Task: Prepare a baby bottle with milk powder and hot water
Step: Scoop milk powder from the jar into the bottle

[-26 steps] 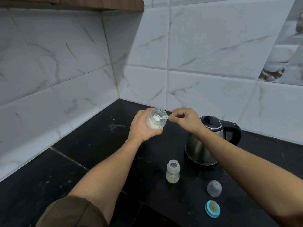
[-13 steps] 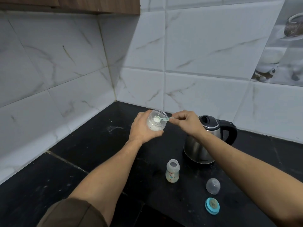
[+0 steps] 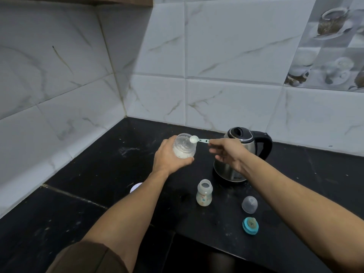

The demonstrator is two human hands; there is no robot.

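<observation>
Head view: left hand (image 3: 169, 156) fingers (image 3: 185, 160) wrap the open powder jar (image 3: 184, 147), held above the counter (image 3: 98, 174); right hand (image 3: 228, 152) pinches the scoop (image 3: 199, 140) handle, other fingers loosely spread; scoop bowl full of white powder at the jar rim; open baby bottle (image 3: 204, 192) upright on the counter near the kettle (image 3: 226, 170); clear cap (image 3: 249, 204), teal ring (image 3: 250, 226) to its right.

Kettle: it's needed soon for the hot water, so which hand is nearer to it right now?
Right. The right hand, pinching the scoop, hangs just in front of the kettle; the left hand grips the powder jar farther off to its left.
</observation>
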